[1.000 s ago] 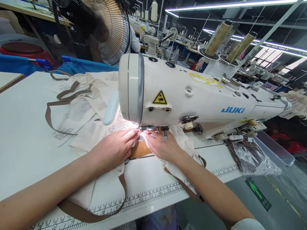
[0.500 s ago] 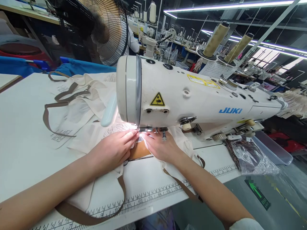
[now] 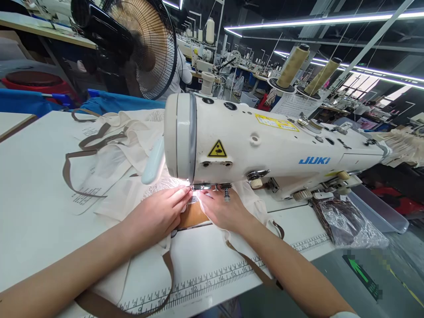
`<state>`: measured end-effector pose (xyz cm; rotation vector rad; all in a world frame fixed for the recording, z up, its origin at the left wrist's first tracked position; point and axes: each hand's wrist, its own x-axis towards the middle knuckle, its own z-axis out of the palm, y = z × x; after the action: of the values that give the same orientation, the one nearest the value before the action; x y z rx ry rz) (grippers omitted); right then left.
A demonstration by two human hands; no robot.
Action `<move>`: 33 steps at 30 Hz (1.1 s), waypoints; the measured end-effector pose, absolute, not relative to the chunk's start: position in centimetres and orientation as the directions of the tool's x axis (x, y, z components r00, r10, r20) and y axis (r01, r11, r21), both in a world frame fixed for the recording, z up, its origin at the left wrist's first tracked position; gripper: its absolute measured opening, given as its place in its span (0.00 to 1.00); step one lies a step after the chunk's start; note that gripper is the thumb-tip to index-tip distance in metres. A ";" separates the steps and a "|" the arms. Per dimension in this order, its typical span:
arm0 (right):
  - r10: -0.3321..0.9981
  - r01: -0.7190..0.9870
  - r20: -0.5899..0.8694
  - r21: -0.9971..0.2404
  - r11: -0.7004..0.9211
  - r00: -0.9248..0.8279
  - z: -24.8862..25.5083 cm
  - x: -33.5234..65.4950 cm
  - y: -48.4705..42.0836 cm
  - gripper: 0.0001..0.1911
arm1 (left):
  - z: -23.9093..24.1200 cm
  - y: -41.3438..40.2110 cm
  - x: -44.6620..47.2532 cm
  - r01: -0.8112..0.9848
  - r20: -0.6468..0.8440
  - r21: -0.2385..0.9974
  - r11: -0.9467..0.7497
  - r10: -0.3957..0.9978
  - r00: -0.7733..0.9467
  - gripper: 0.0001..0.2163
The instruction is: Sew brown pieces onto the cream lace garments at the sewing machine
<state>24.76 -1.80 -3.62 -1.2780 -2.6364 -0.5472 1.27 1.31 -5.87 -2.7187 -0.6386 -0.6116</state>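
A white sewing machine [image 3: 281, 145] stretches across the view, its lamp lighting the presser foot [image 3: 202, 187]. Cream lace-and-mesh fabric of a garment [image 3: 250, 198] passes beneath that foot. Left of the foot, my left hand [image 3: 155, 214] has its fingers closed together on the fabric's edge. My right hand [image 3: 225, 208] pinches the same fabric just to the right, its fingertips partly behind the foot. Between the hands shows an orange-brown plate [image 3: 194, 216]. A brown strap [image 3: 168, 269] hangs below my left hand, and another brown strap [image 3: 251, 263] passes under my right forearm.
More cream garments with brown straps [image 3: 109, 154] lie heaped on the left of the white table [image 3: 29, 190]. A printed ruler [image 3: 212, 282] runs along its front edge. A plastic-wrapped bundle [image 3: 351, 221] sits at the right, beside a clear bin [image 3: 380, 212]. A black fan [image 3: 145, 48] stands behind.
The whole view has shifted, so the machine and table sit slightly lower in the picture. Both hands stay at the presser foot, with little visible movement of the fabric.
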 end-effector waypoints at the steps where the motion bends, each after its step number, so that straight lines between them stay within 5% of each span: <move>1: 0.726 0.784 0.297 0.253 0.567 -0.621 -3.6 24.7 -1.8 0.15 | -5.8 1.3 1.3 0.476 0.462 -0.186 -0.859 0.351 0.815 0.19; 33: 0.717 0.772 0.289 0.273 0.573 -0.634 -4.3 25.0 -1.6 0.13 | -5.2 0.8 1.7 0.525 0.460 -0.227 -0.820 0.385 0.800 0.17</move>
<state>25.02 -1.55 -4.30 -1.2652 -2.6544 -0.5694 1.71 0.78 -5.17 -2.6436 -0.6912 -0.5697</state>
